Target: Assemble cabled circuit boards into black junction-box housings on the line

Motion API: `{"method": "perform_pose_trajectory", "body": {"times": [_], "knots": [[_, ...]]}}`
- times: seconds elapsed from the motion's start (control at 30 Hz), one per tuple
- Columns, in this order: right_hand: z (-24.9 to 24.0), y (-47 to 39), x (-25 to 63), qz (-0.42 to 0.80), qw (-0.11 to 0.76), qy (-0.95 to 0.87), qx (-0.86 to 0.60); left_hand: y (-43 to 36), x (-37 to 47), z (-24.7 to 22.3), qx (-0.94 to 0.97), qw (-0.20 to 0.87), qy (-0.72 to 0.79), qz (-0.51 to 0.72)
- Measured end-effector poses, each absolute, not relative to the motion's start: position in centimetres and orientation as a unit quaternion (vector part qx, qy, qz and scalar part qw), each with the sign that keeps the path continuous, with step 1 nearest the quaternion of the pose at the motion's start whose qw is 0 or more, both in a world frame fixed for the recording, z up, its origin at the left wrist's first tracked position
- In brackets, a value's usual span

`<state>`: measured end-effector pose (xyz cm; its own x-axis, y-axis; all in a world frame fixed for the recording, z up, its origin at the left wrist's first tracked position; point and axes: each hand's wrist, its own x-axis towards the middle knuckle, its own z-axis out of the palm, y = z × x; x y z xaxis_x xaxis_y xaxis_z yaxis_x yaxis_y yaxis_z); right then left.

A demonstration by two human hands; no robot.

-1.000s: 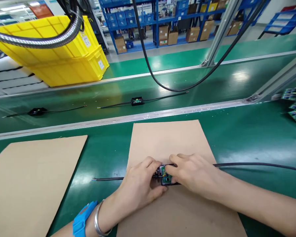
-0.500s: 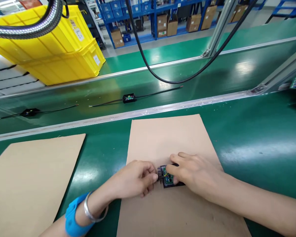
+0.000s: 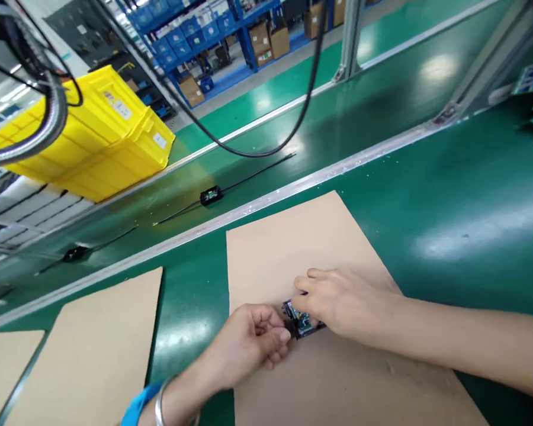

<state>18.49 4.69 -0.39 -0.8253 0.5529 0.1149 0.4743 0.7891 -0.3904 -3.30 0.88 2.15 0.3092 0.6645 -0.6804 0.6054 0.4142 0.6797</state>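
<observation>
Yellow crates (image 3: 93,151) far left carry unreadable white labels (image 3: 160,140). On cardboard (image 3: 284,248), the right hand (image 3: 350,305) clasps a circuit-board case (image 3: 305,324); the left hand (image 3: 249,340) curls at its left end, pinching what I can't tell.

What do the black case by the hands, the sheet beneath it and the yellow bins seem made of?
Case: possibly plastic, dark with thin, straight walls; its finish is unclear. Sheet: likely cardboard, matte, plain brown. Yellow bins: probably plastic, slightly glossy, with moulded ribs.
</observation>
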Motion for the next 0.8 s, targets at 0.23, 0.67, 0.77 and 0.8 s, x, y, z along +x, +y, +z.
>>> {"method": "perform_pose_trajectory", "body": {"times": [0.23,0.67,0.77,0.8], "knots": [[-1.3,4.7,18.4,0.173,0.162,-0.934,-0.268,-1.6,-3.0,1.0,0.914,0.022,0.388,0.117],[0.4,4.7,18.6,0.203,0.105,-0.931,-0.285,-3.4,-1.8,-0.2,0.889,-0.077,0.441,0.094],[0.1,4.7,18.6,0.209,0.116,-0.929,-0.283,-3.3,-1.7,0.3,0.886,-0.084,0.446,0.096],[0.0,4.7,18.6,0.208,0.124,-0.928,-0.284,-3.3,-1.7,0.3,0.884,-0.084,0.449,0.1]]}}
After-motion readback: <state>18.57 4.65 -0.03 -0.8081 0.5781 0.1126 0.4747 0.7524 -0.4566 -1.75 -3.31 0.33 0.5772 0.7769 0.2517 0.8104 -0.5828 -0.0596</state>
